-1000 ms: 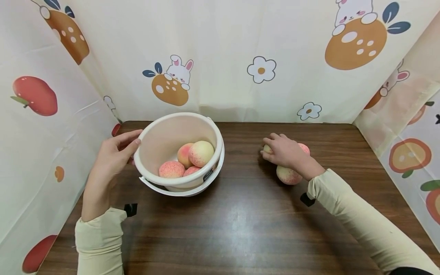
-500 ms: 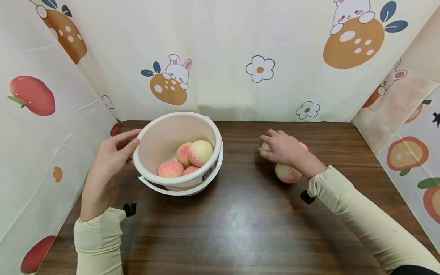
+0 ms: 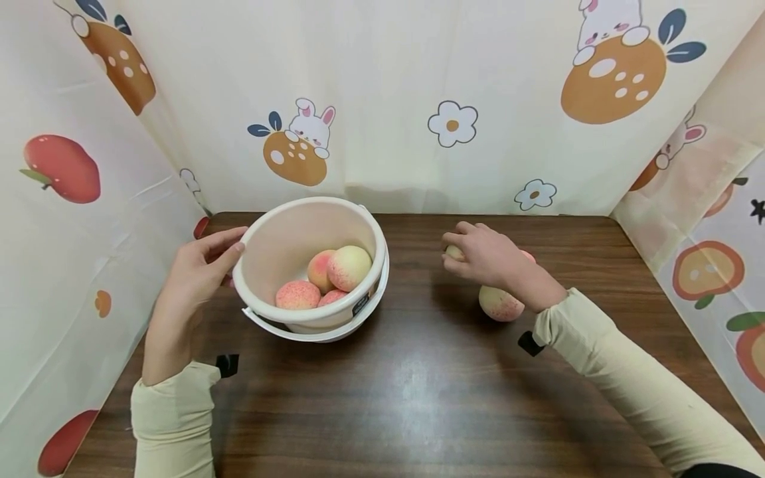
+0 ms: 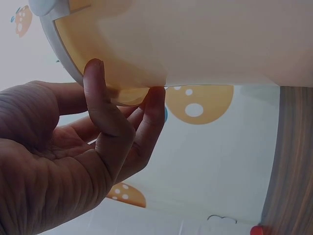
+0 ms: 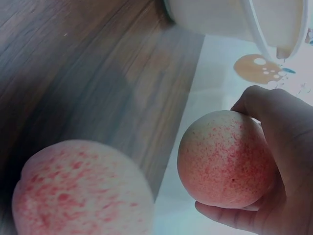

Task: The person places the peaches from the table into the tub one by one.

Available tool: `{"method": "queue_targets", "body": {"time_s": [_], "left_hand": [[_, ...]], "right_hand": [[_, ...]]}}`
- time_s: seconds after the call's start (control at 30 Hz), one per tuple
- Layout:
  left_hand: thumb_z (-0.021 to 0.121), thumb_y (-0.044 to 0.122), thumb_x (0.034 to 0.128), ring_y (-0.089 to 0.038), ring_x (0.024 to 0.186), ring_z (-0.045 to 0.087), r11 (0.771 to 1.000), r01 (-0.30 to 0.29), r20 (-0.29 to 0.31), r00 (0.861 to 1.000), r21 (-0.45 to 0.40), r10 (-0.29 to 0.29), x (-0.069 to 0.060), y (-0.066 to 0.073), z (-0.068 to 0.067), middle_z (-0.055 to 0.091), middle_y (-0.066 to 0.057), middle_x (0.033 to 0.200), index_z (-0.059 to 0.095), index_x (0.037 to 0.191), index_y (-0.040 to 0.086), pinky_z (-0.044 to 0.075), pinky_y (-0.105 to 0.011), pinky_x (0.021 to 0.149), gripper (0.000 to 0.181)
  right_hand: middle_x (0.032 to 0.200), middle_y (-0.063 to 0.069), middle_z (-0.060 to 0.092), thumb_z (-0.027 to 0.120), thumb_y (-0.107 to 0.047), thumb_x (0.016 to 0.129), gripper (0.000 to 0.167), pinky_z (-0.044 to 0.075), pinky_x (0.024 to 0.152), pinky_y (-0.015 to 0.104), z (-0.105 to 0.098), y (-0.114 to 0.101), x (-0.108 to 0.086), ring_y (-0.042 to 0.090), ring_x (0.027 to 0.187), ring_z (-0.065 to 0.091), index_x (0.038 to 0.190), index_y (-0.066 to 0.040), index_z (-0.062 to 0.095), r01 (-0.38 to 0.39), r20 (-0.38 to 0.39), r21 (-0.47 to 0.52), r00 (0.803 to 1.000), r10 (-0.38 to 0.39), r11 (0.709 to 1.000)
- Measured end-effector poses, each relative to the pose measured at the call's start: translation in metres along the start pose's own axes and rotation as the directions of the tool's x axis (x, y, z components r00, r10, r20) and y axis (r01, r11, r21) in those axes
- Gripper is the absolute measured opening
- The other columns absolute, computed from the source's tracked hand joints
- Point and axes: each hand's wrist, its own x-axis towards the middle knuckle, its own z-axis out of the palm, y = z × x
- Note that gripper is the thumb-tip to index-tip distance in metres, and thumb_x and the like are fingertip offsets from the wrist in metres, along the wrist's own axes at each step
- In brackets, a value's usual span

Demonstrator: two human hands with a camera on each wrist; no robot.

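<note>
A cream-white bucket [image 3: 287, 232] stands at the left with several peaches [image 3: 297, 294] inside, seen in the head view. My left hand [image 3: 197, 269] grips its left rim; fingers and thumb curl about the rim and outer wall [image 4: 210, 49] in the left wrist view. Right of the bucket, my right hand [image 3: 487, 257] holds a pale, red-speckled peach [image 5: 225, 159] between thumb and fingers. The head view shows only a sliver of that peach. Below the right hand rests a loose peach [image 3: 501, 305], and another peach [image 3: 528, 255] is mostly hidden behind the wrist.
The dark wooden table [image 3: 412, 398] runs back to a curtain [image 3: 388, 153] printed with fruit and rabbits. Similar cloth closes off both sides. The bucket's white handle [image 3: 317, 335] hangs down along its front.
My right hand has shifted slightly left with the peach, away from the loose ones, and appears a little raised. The left hand and the bucket stay in place.
</note>
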Motion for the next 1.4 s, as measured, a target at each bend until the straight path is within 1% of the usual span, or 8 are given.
{"method": "queue_targets", "body": {"time_s": [0.17,0.23,0.43,0.6,0.83,1.03,1.27,1.4], "left_hand": [[0.057,0.023,0.1075,0.000,0.070,0.062,1.000,0.000,0.004,1.000,-0.002,0.000,0.000,-0.001,0.000,0.062,0.023,0.096,0.056,0.149,0.002,0.058,-0.021,0.059,0.046],[0.057,0.024,0.1076,0.000,0.069,0.062,1.000,0.001,0.005,1.000,0.004,-0.002,0.000,-0.001,0.000,0.062,0.022,0.096,0.056,0.149,0.003,0.059,-0.022,0.059,0.047],[0.057,0.025,0.1077,0.000,0.070,0.062,1.000,0.002,0.006,1.000,0.004,-0.002,0.001,0.001,0.000,0.062,0.023,0.095,0.056,0.149,0.003,0.059,-0.021,0.059,0.047],[0.057,0.023,0.1076,0.000,0.070,0.062,1.000,0.003,0.011,1.000,-0.005,-0.003,0.001,0.001,0.000,0.062,0.024,0.094,0.056,0.149,0.003,0.059,-0.021,0.059,0.046],[0.057,0.023,0.1076,-0.001,0.066,0.061,1.000,0.014,0.014,1.000,-0.013,-0.013,0.002,-0.001,-0.001,0.062,0.025,0.092,0.055,0.150,0.003,0.058,-0.021,0.057,0.047],[0.057,0.024,0.1078,-0.003,0.064,0.061,1.000,0.009,0.014,1.000,-0.002,-0.009,0.002,-0.001,-0.002,0.061,0.025,0.093,0.054,0.151,0.003,0.058,-0.023,0.057,0.048],[0.057,0.023,0.1077,-0.003,0.062,0.060,1.000,0.013,0.019,1.000,-0.011,-0.013,0.002,-0.001,-0.002,0.061,0.027,0.091,0.054,0.151,0.002,0.057,-0.021,0.056,0.048],[0.057,0.023,0.1076,-0.002,0.063,0.060,1.000,0.019,0.018,1.000,-0.009,-0.019,0.002,-0.001,-0.002,0.061,0.027,0.090,0.054,0.151,0.003,0.057,-0.021,0.056,0.048]], "right_hand": [[0.106,0.009,0.061,0.059,-0.034,0.099,0.025,0.056,0.069,0.049,-0.008,-0.011,0.000,0.035,0.092,0.061,0.112,-0.016,0.069,0.008,-0.017,-0.014,1.000,-0.008,1.000],[0.109,0.008,0.061,0.060,-0.035,0.099,0.026,0.057,0.068,0.051,-0.011,-0.014,0.001,0.036,0.095,0.061,0.113,-0.016,0.070,0.010,-0.031,-0.019,0.999,-0.011,1.000],[0.116,0.008,0.064,0.062,-0.033,0.098,0.024,0.058,0.071,0.054,-0.024,-0.023,0.005,0.038,0.101,0.063,0.113,-0.019,0.072,0.006,-0.065,-0.016,0.998,-0.007,1.000],[0.117,0.006,0.064,0.061,-0.033,0.098,0.023,0.058,0.070,0.052,-0.034,-0.031,0.008,0.034,0.098,0.061,0.113,-0.021,0.072,0.004,-0.076,-0.011,0.997,-0.005,1.000],[0.112,0.003,0.063,0.060,-0.030,0.098,0.016,0.054,0.070,0.045,-0.047,-0.042,0.014,0.030,0.090,0.058,0.107,-0.025,0.072,0.055,-0.114,-0.005,0.992,-0.055,0.999],[0.110,0.001,0.060,0.060,-0.032,0.098,0.014,0.051,0.068,0.040,-0.059,-0.052,0.020,0.029,0.091,0.056,0.106,-0.026,0.071,0.090,-0.135,0.008,0.987,-0.088,0.996],[0.110,0.001,0.061,0.058,-0.032,0.099,0.014,0.051,0.074,0.039,-0.067,-0.065,0.026,0.029,0.094,0.057,0.104,-0.027,0.070,0.120,-0.149,0.014,0.982,-0.117,0.993],[0.112,0.001,0.062,0.058,-0.032,0.099,0.014,0.052,0.071,0.039,-0.070,-0.072,0.030,0.028,0.093,0.057,0.105,-0.027,0.070,0.134,-0.156,0.006,0.979,-0.132,0.991]]}}
